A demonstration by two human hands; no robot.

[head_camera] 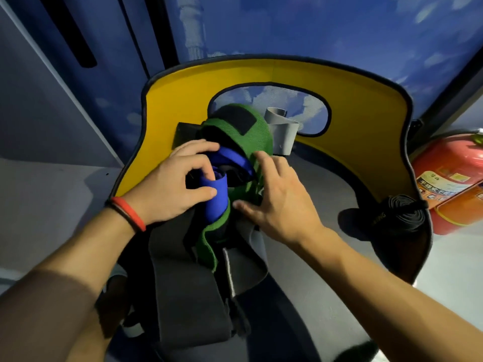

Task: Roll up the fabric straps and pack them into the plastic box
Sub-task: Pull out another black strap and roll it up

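Note:
A pile of fabric straps lies in the middle of the grey surface. My left hand (172,184) grips a partly rolled blue strap (217,197), thumb and fingers curled round the roll. A green strap (251,126) with a black hook-and-loop patch arches over the pile. My right hand (277,194) rests with spread fingers against the green strap's right side. A wide dark grey strap (188,291) trails toward me. A light grey strap (281,131) stands behind the green one. A rolled black strap (402,212) lies apart at the right. No plastic box is in view.
A yellow curved panel (366,121) with a dark rim and a window cut-out walls the work surface at the back and sides. A red fire extinguisher (452,178) lies on the floor at the right. Blue wall panels rise behind.

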